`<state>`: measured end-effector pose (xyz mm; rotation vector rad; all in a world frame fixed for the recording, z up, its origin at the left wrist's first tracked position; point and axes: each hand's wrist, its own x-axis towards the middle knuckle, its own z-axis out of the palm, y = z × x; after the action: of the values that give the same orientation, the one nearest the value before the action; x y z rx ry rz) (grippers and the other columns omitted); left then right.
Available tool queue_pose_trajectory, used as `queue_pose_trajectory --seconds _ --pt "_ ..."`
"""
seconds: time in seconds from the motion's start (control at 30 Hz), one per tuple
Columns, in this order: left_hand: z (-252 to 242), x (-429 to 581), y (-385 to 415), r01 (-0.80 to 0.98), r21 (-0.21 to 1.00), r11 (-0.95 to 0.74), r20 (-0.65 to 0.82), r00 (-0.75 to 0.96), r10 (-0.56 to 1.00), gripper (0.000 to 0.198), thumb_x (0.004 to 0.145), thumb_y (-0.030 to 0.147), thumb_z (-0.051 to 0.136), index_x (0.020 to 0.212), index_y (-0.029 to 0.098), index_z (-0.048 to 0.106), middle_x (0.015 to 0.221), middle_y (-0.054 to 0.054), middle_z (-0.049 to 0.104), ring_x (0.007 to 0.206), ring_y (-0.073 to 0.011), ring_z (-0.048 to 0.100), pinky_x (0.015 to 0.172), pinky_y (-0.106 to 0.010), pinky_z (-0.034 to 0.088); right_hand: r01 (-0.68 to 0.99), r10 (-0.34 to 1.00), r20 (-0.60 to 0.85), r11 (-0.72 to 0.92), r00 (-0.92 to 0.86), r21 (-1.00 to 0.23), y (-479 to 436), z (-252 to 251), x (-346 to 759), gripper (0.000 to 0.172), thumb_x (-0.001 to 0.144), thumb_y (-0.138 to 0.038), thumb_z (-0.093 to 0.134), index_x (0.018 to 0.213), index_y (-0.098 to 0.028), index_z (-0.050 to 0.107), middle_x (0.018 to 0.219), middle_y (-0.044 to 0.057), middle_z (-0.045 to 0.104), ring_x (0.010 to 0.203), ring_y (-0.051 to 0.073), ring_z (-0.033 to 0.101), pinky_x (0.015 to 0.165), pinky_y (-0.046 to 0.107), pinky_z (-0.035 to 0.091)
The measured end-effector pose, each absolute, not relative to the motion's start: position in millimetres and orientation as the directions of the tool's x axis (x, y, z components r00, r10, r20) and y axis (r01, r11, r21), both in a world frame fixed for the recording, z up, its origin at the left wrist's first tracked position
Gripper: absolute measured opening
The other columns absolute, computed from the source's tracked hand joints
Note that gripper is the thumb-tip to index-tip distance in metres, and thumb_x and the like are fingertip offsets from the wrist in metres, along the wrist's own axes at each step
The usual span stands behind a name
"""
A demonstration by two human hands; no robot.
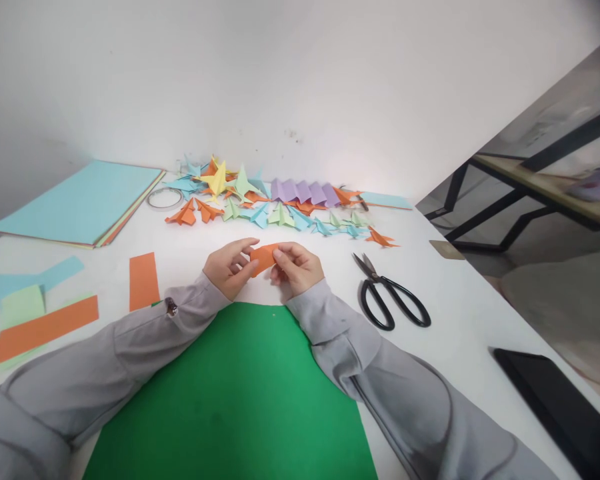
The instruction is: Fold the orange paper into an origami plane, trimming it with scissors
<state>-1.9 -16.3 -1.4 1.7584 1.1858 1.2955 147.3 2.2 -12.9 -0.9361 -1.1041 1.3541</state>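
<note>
Cropped gray sleeves [145, 347], right hand [299, 268] pinched on partly covered orange paper [263, 259], left hand [227, 268] at its edge, grip unclear.

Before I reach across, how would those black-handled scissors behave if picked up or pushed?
The scissors look rigid and metal-bladed, so probably fairly heavy for their size. Lying flat, they'd likely slide, not roll. With blades slightly apart, they may swing if lifted from one side.

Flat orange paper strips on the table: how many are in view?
2: one orange strip just beyond the left sleeve, and another orange strip farther left, overlapping light green paper. More could be hidden under the sleeve.
</note>
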Motion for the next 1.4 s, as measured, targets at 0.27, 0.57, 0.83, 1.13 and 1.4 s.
queue_pose_trajectory --seconds 0.27,0.57,0.83,1.13,1.4 --pt "-3.0 -2.4 -18.3 0.333 0.752 -0.569 0.49 0.295 0.821 0.04 0.069 0.012 0.05 0.108 0.015 0.061 0.093 -0.009 0.058 0.063 -0.0094 0.053 0.041 -0.014 0.042 -0.192 0.992 0.073 0.053 -0.099 -0.98 1.2 -13.0 147.2 0.032 0.061 -0.042 0.069 0.076 -0.016 0.062 0.043 -0.004 0.056 0.036 0.009 0.049 0.032 0.019 0.038" --pt "-2.0 -0.9 -16.5 0.352 0.802 -0.483 0.428 0.226 0.875 0.028 0.07 0.022 0.055 0.096 0.013 0.062 0.08 -0.006 0.058 0.058 -0.0086 0.054 0.04 -0.015 0.041 -0.136 0.981 0.09 0.067 -0.17 -0.988 -0.2 -11.0 148.1 0.026 0.057 -0.033 0.07 0.075 -0.016 0.061 0.05 -0.004 0.058 0.038 0.009 0.048 0.035 0.021 0.036" --pt "-4.7 -1.0 -12.0 0.167 0.951 -0.261 0.251 0.077 0.965 0.027 0.066 0.031 0.062 0.086 0.013 0.059 0.071 -0.003 0.062 0.052 -0.0105 0.056 0.037 -0.018 0.045 -0.102 0.966 0.149 0.13 -0.213 -0.986 -2.2 -9.4 150.5 0.027 0.06 -0.033 0.07 0.081 -0.017 0.066 0.055 -0.002 0.06 0.047 0.011 0.051 0.039 0.021 0.036" --pt "1.3 -1.1 -11.9 0.02 0.986 -0.168 0.164 0.123 0.979 0.024 0.061 0.03 0.068 0.074 0.015 0.054 0.054 0.004 0.056 0.037 -0.0079 0.052 0.031 -0.018 0.043 -0.135 0.98 0.159 0.142 -0.121 -0.981 -2.7 -13.9 148.1 0.021 0.057 -0.031 0.073 0.072 -0.018 0.066 0.047 -0.004 0.057 0.039 0.01 0.049 0.038 0.023 0.037" --pt "3.6 -2.3 -7.7 -0.174 0.984 0.035 -0.008 0.153 0.988 0.034 0.05 0.032 0.076 0.07 0.013 0.056 0.056 0.004 0.056 0.04 -0.0089 0.054 0.032 -0.021 0.048 -0.153 0.983 0.155 0.14 -0.094 -0.978 -2.3 -10.8 149.7 0.016 0.056 -0.027 0.074 0.07 -0.02 0.072 0.046 -0.003 0.06 0.039 0.009 0.047 0.037 0.023 0.036"
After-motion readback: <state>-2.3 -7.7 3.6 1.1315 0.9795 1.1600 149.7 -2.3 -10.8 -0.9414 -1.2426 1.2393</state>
